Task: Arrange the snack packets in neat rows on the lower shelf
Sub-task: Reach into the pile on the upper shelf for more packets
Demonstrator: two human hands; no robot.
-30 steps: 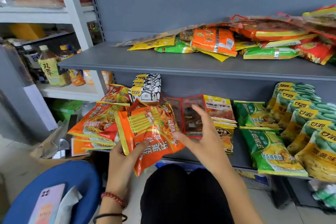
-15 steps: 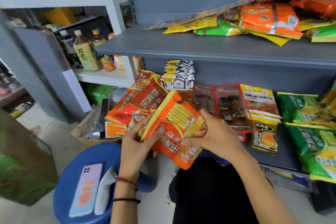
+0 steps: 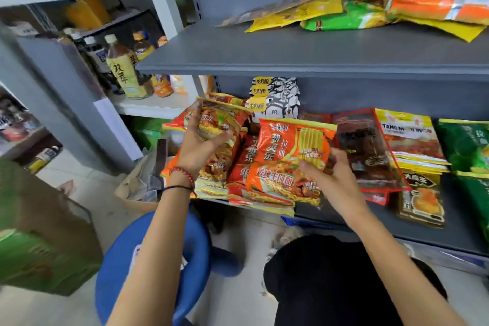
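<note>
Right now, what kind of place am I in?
Probably a small shop or stockroom: grey metal shelving stacked with instant noodle packets, and bottled drinks on the neighbouring white shelf.

Glossy, crinkled plastic noodle packets [image 3: 288, 156] lie on the matt grey lower shelf [image 3: 460, 233]; left of it, a smooth blue plastic stool [image 3: 195, 254].

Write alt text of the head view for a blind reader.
A person's right hand holds an orange noodle packet at the grey lower shelf, while the left hand grips a red noodle packet beside it. Loose packets lie on the upper shelf.
</note>
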